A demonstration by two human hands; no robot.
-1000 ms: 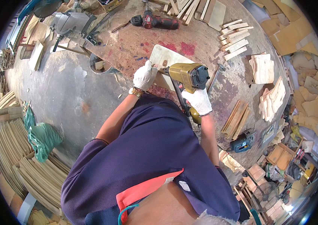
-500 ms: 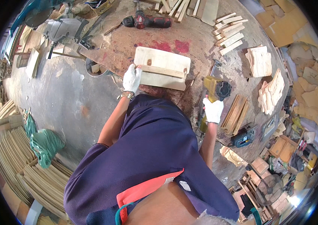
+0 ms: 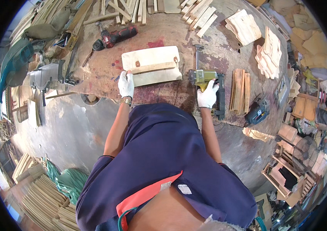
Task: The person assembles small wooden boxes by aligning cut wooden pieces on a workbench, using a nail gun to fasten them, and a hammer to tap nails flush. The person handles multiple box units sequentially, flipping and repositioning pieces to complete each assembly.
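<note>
A pale wooden piece [image 3: 152, 66] lies on the workbench: a wide board with rounded corners and two oval marks, with a narrow strip standing across it. My left hand [image 3: 126, 85], in a white knit glove, grips its left end, thumb and fingers closed at the strip. To the right, my gloved right hand [image 3: 208, 95] is closed round the handle of a yellow and black nail gun [image 3: 202, 77]. The gun is on its side at the bench surface, its nose by the wooden piece's right end; a small gap separates them.
A hammer [image 3: 197, 57] lies beyond the nail gun. Right of it are a stack of brown strips [image 3: 240, 91] and a blue-black power tool [image 3: 256, 112]. A red-black cordless tool [image 3: 118, 36] lies at the back left, near loose wooden strips [image 3: 204, 19]. A circular saw [image 3: 17, 65] stands far left.
The nail gun in my right hand has turned from upright onto its side and come down beside the wooden piece. My left hand keeps its hold. The whole view has swung round.
</note>
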